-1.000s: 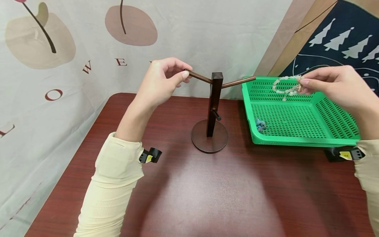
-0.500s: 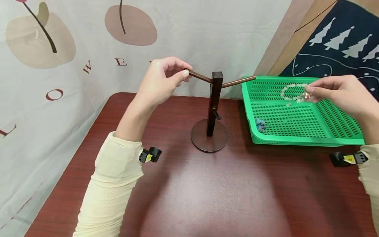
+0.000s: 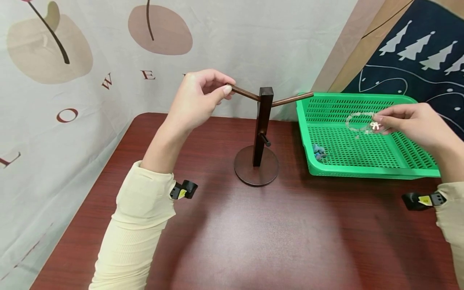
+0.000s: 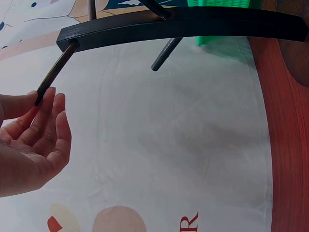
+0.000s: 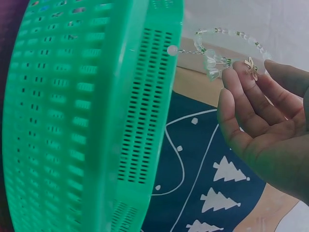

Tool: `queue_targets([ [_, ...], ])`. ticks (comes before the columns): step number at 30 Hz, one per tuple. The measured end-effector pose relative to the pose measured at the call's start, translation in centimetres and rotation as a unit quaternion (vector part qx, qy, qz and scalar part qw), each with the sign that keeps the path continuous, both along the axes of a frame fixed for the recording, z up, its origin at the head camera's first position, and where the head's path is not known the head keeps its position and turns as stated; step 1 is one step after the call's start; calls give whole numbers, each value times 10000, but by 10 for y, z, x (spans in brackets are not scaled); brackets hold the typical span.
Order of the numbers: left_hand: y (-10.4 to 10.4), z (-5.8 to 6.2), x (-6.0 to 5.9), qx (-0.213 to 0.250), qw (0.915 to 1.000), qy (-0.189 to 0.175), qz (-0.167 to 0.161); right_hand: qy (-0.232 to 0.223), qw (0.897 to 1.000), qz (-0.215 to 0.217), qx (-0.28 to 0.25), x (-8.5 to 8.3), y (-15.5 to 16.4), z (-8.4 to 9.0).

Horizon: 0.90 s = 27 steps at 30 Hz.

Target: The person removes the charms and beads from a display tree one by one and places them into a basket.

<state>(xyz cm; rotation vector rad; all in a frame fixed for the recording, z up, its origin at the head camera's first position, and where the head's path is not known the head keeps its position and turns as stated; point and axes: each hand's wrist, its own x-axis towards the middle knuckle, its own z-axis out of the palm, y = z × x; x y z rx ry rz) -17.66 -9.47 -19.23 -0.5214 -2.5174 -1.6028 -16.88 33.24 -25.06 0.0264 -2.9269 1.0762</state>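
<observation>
A dark wooden stand (image 3: 262, 125) with a round base and slanting pegs stands upright on the table. My left hand (image 3: 199, 98) pinches the tip of its upper left peg (image 3: 245, 93) between thumb and fingertips; the left wrist view shows the same pinch on the peg (image 4: 55, 72). Over the green basket (image 3: 362, 172), my right hand (image 3: 417, 123) pinches a clear beaded bracelet (image 3: 351, 117) by one side, so its loop sticks out to the left. In the right wrist view, the bracelet (image 5: 227, 32) shows a gold bow charm, a clear flower-shaped bead and a short chain.
Inside the basket's left corner lies a small bluish bundle (image 3: 319, 153), its kind too small to tell. The reddish-brown table (image 3: 253, 237) stretches in front of the stand. A printed cloth (image 3: 235, 40) hangs behind it, with a dark tree-patterned cloth (image 3: 417, 60) at right.
My right hand has lowered with the bracelet, shifting slightly right from where it was a second ago. The left hand and the stand have kept their places.
</observation>
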Motion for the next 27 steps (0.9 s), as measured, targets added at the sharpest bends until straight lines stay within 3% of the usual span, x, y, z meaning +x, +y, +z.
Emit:
queue_targets([
  [17, 0, -3, 0, 46, 9997, 204, -85, -44, 9991, 66, -420, 3, 0, -1],
  [27, -15, -9, 0, -600, 9978, 217, -198, 23, 9992, 13, -392, 6, -5, 1],
])
